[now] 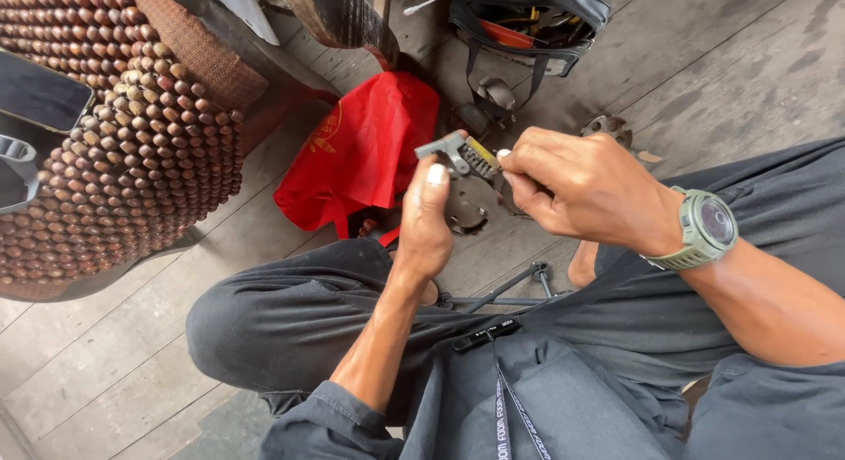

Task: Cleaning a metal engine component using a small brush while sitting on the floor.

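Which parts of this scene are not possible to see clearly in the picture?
Head view only:
- Small grey metal part: its lower side is hidden by the left hand and right hand.
- Black tool bag: cut by the top edge; contents too small.
- Round metal disc: partly behind the left thumb.

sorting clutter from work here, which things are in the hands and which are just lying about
In use:
- left hand and right hand, both gripping the small grey metal part

Lying about:
- red bag
- black tool bag
- round metal disc
- thin metal rod
- beaded seat cover
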